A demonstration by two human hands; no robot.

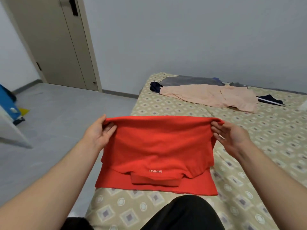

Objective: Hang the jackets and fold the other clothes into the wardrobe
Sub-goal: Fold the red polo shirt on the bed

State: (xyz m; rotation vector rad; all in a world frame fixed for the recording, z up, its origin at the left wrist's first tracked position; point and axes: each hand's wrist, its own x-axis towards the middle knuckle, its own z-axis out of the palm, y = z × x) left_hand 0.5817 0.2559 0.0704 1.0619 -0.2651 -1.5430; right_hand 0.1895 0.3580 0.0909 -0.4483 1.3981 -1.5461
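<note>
1. A person leans over the near corner of a bed (249,163) covered in a beige sheet with a diamond pattern. Both bare forearms reach forward.
2. A red shirt (157,146) lies on that near corner. Its lower hem is flat on the sheet. Its far part is lifted and doubled over into a rounded fold that runs from hand to hand.
3. The left hand (99,131) holds the left end of the fold, with its fingers (109,128) and thumb clenched on the red cloth.
4. The right hand (232,135) holds the right end of the fold in the same way, its fingers (217,128) pinching the cloth.
5. Small white lettering on the shirt reads MINISO and appears upside down from the wearer's side.
6. At the far end of the bed, well apart from the shirt, is a loose heap of clothes. A peach garment (207,97) is spread on top, and a grey garment (191,80) lies behind it.
7. A navy garment (154,87) shows at the heap's left edge, and a navy piece with white stripes (269,99) at its right.
8. To the left is a grey floor (66,113), with a closed beige door (54,47) in the far wall.
9. A blue object (6,100) sits at the left edge of the scene. What it is cannot be told.
</note>
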